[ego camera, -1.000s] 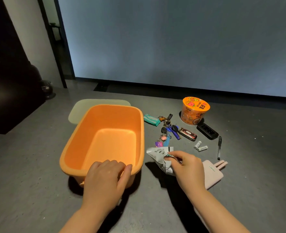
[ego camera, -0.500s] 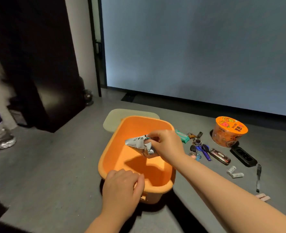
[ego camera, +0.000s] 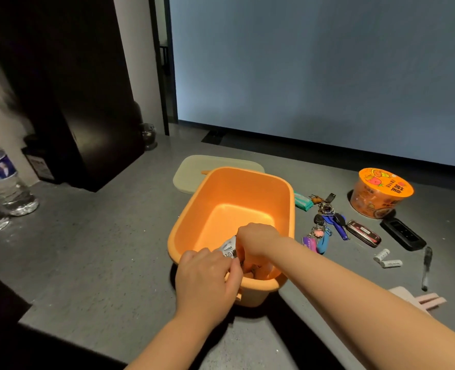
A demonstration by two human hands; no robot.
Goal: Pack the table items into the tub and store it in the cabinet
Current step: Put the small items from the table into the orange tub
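Packing has barely begun. The right hand [ego camera: 257, 237] pinches a crinkled packet [ego camera: 229, 249] low inside the tub [ego camera: 287, 193]; the left hand [ego camera: 207, 273] grips the tub's near rim. Keys [ego camera: 325, 222], cup [ego camera: 381, 192], remote [ego camera: 402, 233], batteries [ego camera: 386, 259] and pen [ego camera: 426, 265] lie on the bench [ego camera: 101, 249].

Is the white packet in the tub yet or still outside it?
In: the packet sits below the orange tub rim at its near wall, gripped by the right hand.

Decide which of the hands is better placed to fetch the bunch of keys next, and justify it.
Probably the right hand: the bunch of keys lies right of the orange plastic tub, on that arm's side. The left hand grips the tub's near rim.
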